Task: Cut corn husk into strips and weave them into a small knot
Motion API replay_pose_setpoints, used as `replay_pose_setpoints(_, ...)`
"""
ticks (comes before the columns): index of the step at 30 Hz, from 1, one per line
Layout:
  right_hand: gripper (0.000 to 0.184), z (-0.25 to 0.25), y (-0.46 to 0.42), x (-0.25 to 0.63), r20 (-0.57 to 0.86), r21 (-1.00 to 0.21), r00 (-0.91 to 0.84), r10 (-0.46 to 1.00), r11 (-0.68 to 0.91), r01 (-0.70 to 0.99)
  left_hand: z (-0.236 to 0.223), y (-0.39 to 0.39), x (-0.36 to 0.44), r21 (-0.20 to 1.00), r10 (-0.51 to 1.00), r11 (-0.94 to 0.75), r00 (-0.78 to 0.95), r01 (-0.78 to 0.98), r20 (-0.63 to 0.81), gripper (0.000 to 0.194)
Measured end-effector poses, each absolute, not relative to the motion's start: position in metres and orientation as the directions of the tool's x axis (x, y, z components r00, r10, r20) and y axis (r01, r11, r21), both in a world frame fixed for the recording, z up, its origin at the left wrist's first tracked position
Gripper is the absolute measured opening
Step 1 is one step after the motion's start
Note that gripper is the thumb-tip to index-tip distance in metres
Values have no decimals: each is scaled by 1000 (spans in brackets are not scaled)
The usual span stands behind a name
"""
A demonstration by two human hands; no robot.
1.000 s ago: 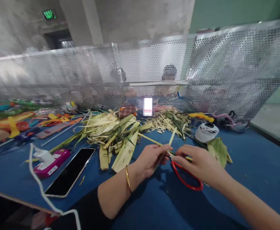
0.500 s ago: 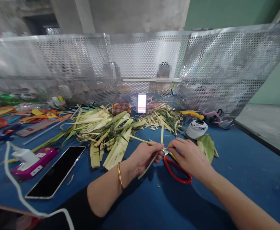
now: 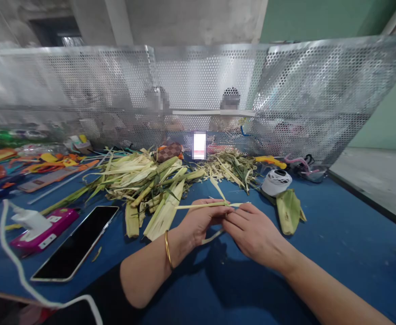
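Note:
My left hand (image 3: 203, 221), with a gold bangle at its wrist, pinches narrow corn husk strips (image 3: 194, 206) where they cross at the fingertips. One strip lies over the hand toward the left, another points away from me, and a pale end hangs below the fingers. My right hand (image 3: 255, 237) meets the left at the crossing, its fingers closed on the strips; a short pale end sticks out above its knuckles. Exactly how the strips join is hidden by the fingers. The scissors' red handles no longer show, likely covered by my right hand.
Beyond my hands lie a pile of corn husks (image 3: 133, 174) and shredded scraps (image 3: 232, 164). A thread spool (image 3: 275, 183) and folded husk piece (image 3: 288, 212) stand right. At left are a phone (image 3: 76, 243) and purple power strip (image 3: 45, 230) with a white cable. A perforated metal screen (image 3: 198, 76) stands behind.
My right hand has moved down and closer to the left, now over where the red scissor handles showed. The strip across my left hand lies flatter, and the upright one now tilts left.

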State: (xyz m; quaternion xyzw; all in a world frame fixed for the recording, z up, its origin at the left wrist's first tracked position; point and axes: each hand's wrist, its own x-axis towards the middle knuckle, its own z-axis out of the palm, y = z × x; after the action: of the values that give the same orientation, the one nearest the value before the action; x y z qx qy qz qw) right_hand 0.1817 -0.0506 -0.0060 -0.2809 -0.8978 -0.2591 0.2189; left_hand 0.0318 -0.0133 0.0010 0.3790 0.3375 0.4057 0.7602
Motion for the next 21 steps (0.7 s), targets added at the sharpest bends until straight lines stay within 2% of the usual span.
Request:
replay_pose_setpoints(9, 34, -3, -57, 177, 585, 293, -737, 339, 759, 581, 5, -17, 33, 835, 916, 369, 311, -409, -252, 23)
replay_pose_setpoints(13, 32, -3, -57, 175, 546, 289, -762, 348, 775, 562, 3, -15, 33, 823, 909, 382, 330, -420, -253, 21)
replay_pose_setpoints(15, 25, 0, -56, 178, 567, 212, -727, 387, 785, 582, 3, -13, 31, 824, 897, 385, 377, -415, -230, 21)
replay_pose_setpoints(17, 20, 2, -54, 183, 661, 92, -596, 456, 740, 667, 4, -12, 29, 827, 888, 387, 406, -409, -215, 22)
replay_pose_setpoints(19, 17, 2, -51, 189, 740, -60, -375, 558, 610, 790, 6, -11, 27, 828, 879, 405, 415, -388, -235, 21)
replay_pose_setpoints(21, 15, 0, -47, 194, 704, -200, -216, 677, 480, 854, 8, -11, 26, 820, 861, 441, 430, -365, -271, 19)
